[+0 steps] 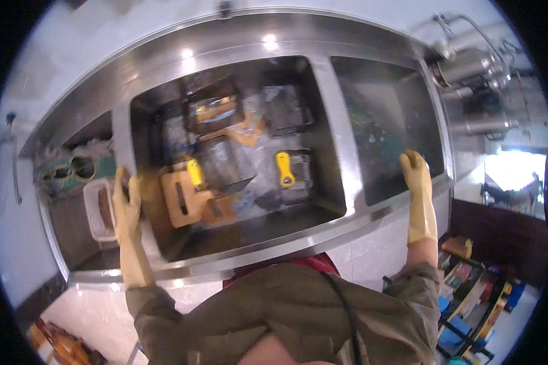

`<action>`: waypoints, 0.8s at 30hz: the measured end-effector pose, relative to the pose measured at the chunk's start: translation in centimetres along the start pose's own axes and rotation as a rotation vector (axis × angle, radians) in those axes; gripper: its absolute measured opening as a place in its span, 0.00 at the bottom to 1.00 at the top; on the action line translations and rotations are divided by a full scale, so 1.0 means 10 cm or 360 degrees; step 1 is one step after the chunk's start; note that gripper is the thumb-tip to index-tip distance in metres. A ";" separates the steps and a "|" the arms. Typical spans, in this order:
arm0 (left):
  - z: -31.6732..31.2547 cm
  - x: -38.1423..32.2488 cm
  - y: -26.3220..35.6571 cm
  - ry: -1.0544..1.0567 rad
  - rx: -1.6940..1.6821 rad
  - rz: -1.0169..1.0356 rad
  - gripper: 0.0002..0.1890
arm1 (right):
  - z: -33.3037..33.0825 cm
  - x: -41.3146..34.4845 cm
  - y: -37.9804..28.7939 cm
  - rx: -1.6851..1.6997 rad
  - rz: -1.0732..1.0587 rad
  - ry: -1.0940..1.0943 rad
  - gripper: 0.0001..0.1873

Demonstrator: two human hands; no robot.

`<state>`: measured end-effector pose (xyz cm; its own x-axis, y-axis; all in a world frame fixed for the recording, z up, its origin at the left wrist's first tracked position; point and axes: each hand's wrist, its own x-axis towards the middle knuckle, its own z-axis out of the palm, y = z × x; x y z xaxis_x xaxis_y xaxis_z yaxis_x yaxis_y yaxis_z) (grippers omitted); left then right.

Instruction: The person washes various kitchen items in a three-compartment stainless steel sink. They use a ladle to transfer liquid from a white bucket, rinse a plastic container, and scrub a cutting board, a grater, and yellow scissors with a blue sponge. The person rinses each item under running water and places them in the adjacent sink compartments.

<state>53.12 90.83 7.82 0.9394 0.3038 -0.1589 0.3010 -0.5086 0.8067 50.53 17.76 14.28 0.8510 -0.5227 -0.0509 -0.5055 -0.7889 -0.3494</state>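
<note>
My left hand, in a cream rubber glove, is over the divider between the left and middle basins of a stainless steel sink. Its thumb and fingers are apart, beside a white plastic basket with something brown inside. My right hand, gloved alike, hangs over the front of the right basin with its fingers curled; whether they hold something is hidden. In the middle basin lie two yellow-handled tools, a slotted wooden board and several dark trays.
Green holders with round openings stand at the back of the left basin. Metal cylinders with pipes rise beyond the sink's right end. A shelf rack with assorted goods is at the lower right. A red item shows between my body and the sink.
</note>
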 end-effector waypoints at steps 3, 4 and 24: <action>0.08 -0.35 0.23 0.0176 0.0694 0.0153 0.29 | 0.22 0.48 0.37 -0.0015 -0.0008 -0.0199 0.27; 0.14 -0.44 0.31 0.0171 0.0656 0.0102 0.28 | 0.33 0.67 0.47 -0.0092 -0.0080 -0.0280 0.27; 1.86 -2.19 1.60 0.0118 0.0586 -0.0490 0.26 | 2.07 2.09 0.52 -0.0631 -0.0172 -0.0894 0.39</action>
<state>40.46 61.03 13.59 0.7875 0.5345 -0.3069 0.6137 -0.6335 0.4712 68.68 9.43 -8.00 0.7902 -0.2727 -0.5489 -0.3367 -0.9415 -0.0170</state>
